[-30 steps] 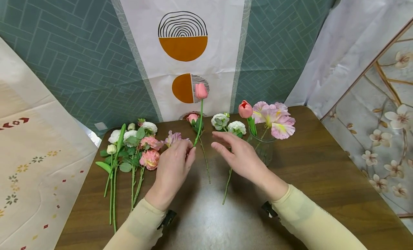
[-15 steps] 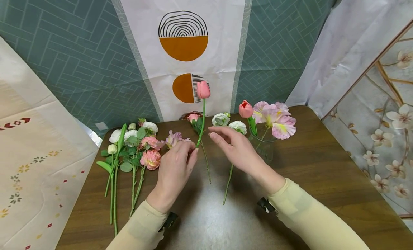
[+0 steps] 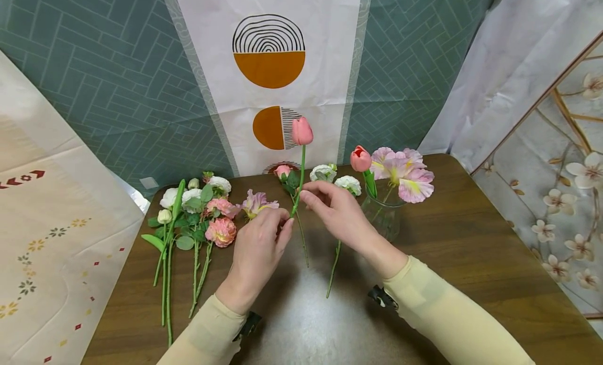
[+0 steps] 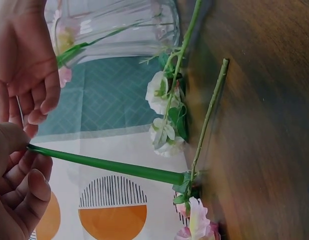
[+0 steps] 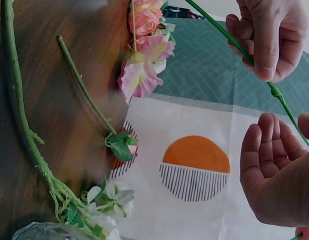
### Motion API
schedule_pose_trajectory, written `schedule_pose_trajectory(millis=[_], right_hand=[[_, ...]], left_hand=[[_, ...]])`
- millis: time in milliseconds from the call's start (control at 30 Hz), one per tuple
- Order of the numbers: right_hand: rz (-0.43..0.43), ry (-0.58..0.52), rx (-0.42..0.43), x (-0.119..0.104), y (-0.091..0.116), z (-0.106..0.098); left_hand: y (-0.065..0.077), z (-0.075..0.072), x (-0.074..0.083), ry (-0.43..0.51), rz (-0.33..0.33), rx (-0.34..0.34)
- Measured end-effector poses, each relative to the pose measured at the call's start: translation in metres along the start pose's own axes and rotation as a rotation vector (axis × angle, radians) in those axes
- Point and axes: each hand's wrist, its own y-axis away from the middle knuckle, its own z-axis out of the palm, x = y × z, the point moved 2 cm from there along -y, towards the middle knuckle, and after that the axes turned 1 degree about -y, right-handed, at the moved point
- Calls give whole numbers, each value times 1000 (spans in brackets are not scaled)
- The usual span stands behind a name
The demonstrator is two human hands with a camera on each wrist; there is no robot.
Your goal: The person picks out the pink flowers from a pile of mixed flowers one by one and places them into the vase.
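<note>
My left hand (image 3: 261, 250) pinches the green stem of a pink tulip (image 3: 302, 131) between thumb and fingers. The bloom stands upright over the table, and the lower stem (image 4: 104, 165) runs out below that hand in the left wrist view. Beside the stem, above the left hand's grip, is my right hand (image 3: 341, 216). Its fingers (image 5: 267, 142) are loosely bent with the thumb apart, and the stem passes between them in the right wrist view. Behind the right forearm stands a clear glass vase (image 3: 387, 221) holding another pink tulip (image 3: 360, 158) and a pale purple flower (image 3: 400, 174).
On the wooden table (image 3: 452, 250), white flowers (image 3: 348, 185) and a pink rose (image 3: 283, 171) lie beyond my hands. Peach-pink flowers (image 3: 221, 232), white flowers and green-stemmed buds (image 3: 164, 216) lie at the left. A purple flower (image 3: 256, 202) lies behind my left hand.
My left hand has moved slightly right with the tulip. My right hand has come left to the stem, narrowing the gap between the hands.
</note>
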Motion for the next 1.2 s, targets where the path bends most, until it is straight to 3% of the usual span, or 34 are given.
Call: schedule_pose_trajectory(millis=[867, 1200], right_hand=[[-38, 69, 23, -6, 0, 5], [-90, 176, 71, -13, 7, 0]], left_hand=[[2, 4, 3, -17, 16, -1], [3, 4, 5, 7, 28, -18]])
